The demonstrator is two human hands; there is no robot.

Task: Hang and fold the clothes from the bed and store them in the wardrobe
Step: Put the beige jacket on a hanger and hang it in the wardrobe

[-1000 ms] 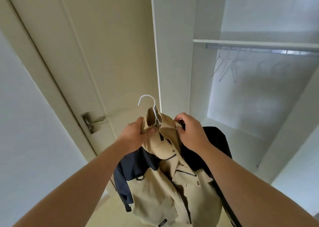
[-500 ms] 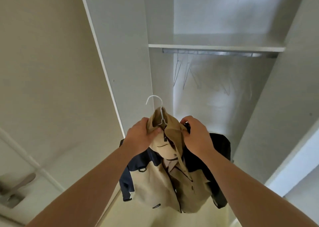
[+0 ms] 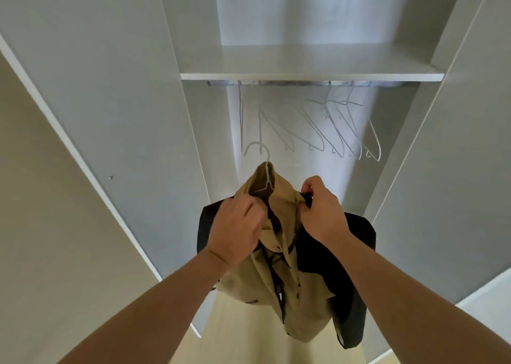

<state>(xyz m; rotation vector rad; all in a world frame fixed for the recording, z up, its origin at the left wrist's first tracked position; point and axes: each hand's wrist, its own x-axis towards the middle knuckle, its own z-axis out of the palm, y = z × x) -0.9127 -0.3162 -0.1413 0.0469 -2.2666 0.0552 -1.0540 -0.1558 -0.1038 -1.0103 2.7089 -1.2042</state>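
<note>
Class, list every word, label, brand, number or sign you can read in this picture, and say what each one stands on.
None can be read.
The jacket has a small dark tab low on its front, too small to tell whether it bears writing.
The wardrobe panels and the shelf show no marks.

Tan jacket (image 3: 301,278) with dark navy sleeves, white wire hanger (image 3: 266,170), white wardrobe (image 3: 312,59), silvery rail (image 3: 304,83)
</note>
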